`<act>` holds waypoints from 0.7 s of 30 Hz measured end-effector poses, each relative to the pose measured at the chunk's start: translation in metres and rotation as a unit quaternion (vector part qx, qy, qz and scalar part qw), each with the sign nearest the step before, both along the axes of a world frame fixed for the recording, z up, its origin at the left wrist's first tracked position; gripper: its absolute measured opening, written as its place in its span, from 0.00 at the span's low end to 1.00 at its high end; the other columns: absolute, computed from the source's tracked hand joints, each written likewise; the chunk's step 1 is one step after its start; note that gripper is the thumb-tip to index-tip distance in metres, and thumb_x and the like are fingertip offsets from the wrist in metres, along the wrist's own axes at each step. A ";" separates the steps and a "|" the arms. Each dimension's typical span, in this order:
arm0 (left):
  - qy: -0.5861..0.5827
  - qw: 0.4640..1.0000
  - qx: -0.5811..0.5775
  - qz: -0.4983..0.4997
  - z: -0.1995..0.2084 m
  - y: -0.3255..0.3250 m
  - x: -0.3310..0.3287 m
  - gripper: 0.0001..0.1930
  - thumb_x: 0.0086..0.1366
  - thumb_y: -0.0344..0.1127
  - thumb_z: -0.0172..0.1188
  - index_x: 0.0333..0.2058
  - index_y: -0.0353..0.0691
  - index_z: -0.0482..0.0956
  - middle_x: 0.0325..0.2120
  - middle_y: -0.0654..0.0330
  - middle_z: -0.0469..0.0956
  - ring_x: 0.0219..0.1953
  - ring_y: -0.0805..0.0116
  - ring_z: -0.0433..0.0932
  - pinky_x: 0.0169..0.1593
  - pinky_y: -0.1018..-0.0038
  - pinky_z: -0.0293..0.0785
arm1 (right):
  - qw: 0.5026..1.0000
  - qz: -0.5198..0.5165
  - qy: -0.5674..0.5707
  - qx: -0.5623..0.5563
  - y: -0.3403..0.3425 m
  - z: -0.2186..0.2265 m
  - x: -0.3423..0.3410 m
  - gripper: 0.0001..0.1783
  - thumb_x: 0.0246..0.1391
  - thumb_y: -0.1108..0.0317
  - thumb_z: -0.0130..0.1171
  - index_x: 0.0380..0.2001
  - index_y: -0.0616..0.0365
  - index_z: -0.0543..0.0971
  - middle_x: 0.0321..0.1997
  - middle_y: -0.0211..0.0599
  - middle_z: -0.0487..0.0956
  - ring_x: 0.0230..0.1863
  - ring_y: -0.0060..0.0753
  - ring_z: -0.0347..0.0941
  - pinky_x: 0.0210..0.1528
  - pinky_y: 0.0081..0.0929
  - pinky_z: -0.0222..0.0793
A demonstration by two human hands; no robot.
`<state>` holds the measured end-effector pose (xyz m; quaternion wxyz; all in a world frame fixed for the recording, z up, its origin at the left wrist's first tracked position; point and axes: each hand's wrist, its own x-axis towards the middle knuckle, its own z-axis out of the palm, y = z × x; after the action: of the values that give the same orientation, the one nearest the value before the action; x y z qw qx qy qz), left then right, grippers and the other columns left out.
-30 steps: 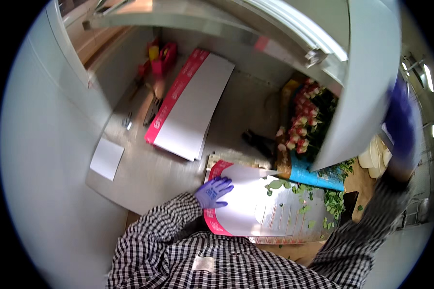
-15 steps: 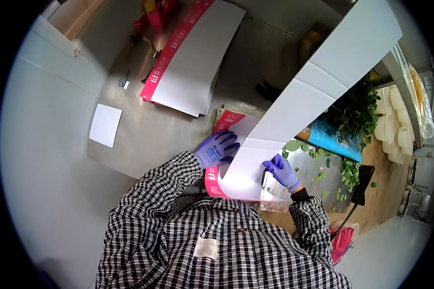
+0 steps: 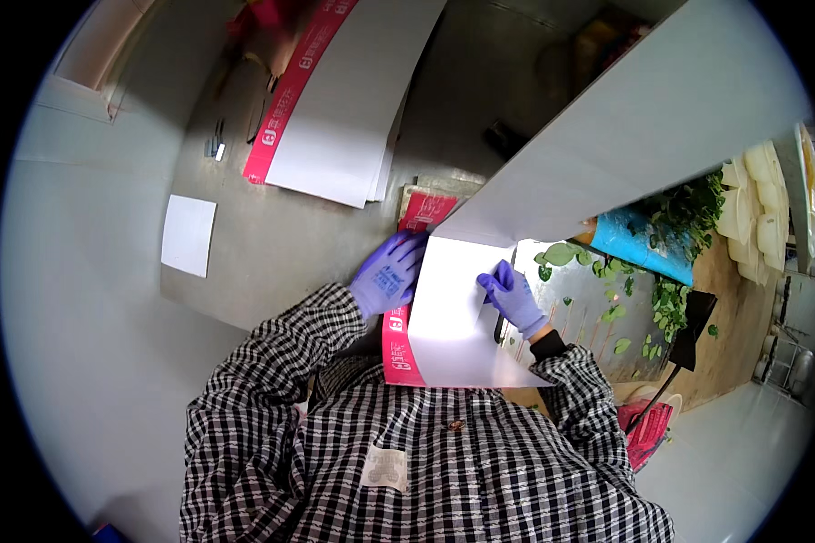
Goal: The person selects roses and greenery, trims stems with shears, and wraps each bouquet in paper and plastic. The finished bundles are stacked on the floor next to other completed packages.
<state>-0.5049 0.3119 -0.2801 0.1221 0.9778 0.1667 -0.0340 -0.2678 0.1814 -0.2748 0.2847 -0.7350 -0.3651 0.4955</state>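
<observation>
A long white cardboard sheet [image 3: 462, 317] with creases lies in front of my chest, its near panel flat. The far panel [image 3: 625, 154] bends up and stretches toward the upper right. Under its left side shows a red printed strip [image 3: 397, 339]. My left hand [image 3: 385, 276], in a purple glove, rests along the left edge with its fingers stretched out, the tips partly hidden. Over the flat panel's right part, my right hand [image 3: 516, 299], also gloved, has its fingers curled in, the tips against the white surface. I see nothing held in it.
A stack of white sheets with a red border [image 3: 335, 118] lies on the metal table at the far left. A small white card [image 3: 188, 235] is left. On the right are loose green leaves [image 3: 614, 312], a blue wrapped bundle [image 3: 643, 244] and a black-headed tool [image 3: 693, 330].
The far panel has swung up at the crease nearest my hands and looks broader. My right hand has shifted left onto the flat panel; my left hand has slid slightly left.
</observation>
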 end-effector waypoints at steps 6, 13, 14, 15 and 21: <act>-0.139 0.984 0.031 0.110 -0.017 -0.018 -0.011 0.28 0.58 0.35 0.53 0.60 0.46 0.65 0.53 0.47 0.66 0.56 0.47 0.65 0.62 0.51 0.58 | 0.990 0.047 -0.112 -0.075 0.017 -0.007 0.000 0.16 0.55 0.56 0.60 0.29 0.60 0.73 0.23 0.44 0.76 0.26 0.38 0.76 0.33 0.35 0.72; -0.108 0.986 0.029 0.121 -0.014 -0.017 -0.008 0.29 0.57 0.33 0.53 0.60 0.48 0.65 0.53 0.46 0.66 0.56 0.46 0.65 0.64 0.50 0.56 | 0.921 0.261 -0.288 -0.025 0.037 0.033 -0.017 0.20 0.52 0.51 0.57 0.41 0.55 0.76 0.35 0.45 0.80 0.41 0.43 0.77 0.46 0.36 0.72; -0.109 0.987 0.031 0.116 -0.012 -0.017 -0.002 0.29 0.57 0.33 0.53 0.60 0.48 0.66 0.53 0.46 0.66 0.56 0.46 0.65 0.64 0.50 0.56 | 0.909 0.318 -0.249 0.106 0.037 0.034 -0.019 0.31 0.46 0.52 0.62 0.52 0.54 0.71 0.53 0.49 0.74 0.56 0.47 0.69 0.57 0.41 0.65; -0.122 0.986 0.030 0.113 -0.014 -0.018 -0.001 0.29 0.57 0.33 0.53 0.60 0.48 0.66 0.52 0.45 0.66 0.56 0.45 0.65 0.64 0.49 0.55 | 0.798 0.426 -0.349 0.243 0.028 0.035 -0.021 0.47 0.40 0.51 0.66 0.64 0.52 0.61 0.67 0.51 0.58 0.69 0.53 0.52 0.67 0.47 0.51; -0.109 0.991 -0.019 0.073 -0.005 -0.015 0.018 0.28 0.57 0.35 0.53 0.58 0.40 0.66 0.54 0.45 0.66 0.58 0.44 0.63 0.63 0.48 0.54 | 0.817 0.437 -0.365 0.099 0.014 0.019 -0.028 0.56 0.35 0.53 0.71 0.67 0.52 0.55 0.72 0.50 0.48 0.73 0.55 0.40 0.72 0.51 0.39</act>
<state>-0.4868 0.2971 -0.2849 0.1602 0.9583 0.2231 0.0788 -0.2957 0.1954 -0.2554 -0.0445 -0.5933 -0.7717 0.2249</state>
